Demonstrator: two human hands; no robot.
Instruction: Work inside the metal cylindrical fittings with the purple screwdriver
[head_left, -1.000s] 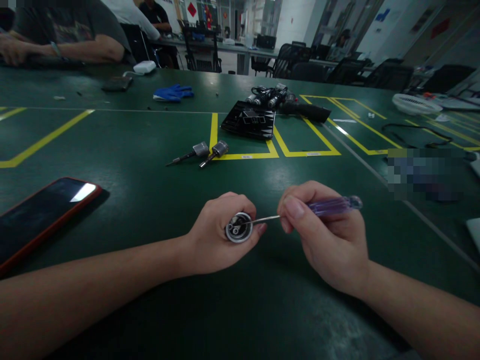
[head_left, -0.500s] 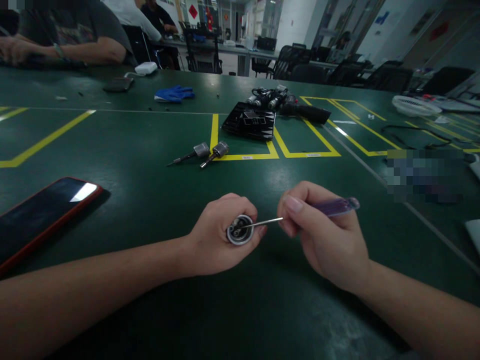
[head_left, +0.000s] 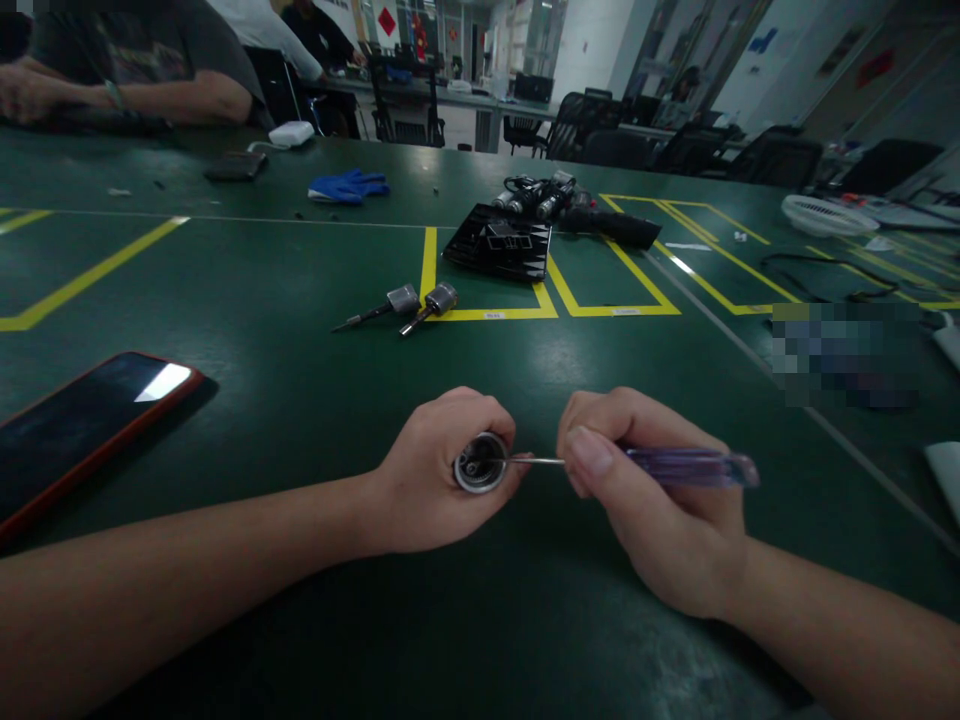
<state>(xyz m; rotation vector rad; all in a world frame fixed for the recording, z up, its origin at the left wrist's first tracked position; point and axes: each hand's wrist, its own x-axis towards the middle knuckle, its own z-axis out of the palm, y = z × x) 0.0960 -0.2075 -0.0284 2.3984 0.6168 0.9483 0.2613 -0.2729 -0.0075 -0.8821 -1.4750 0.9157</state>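
My right hand dropped since earlier frame; screwdriver handle swung down with it, shaft now near level. Left hand and cylinder stayed about put. Right fingers pinch screwdriver; left wraps cylinder, mouth facing me, between forearms, above table. Shaft crosses rim, tip inside; exact contact too dark to tell. Flatter angle probably puts tip on different spot within. 2 metal pieces lie farther off, crossing no hand; phone at left.
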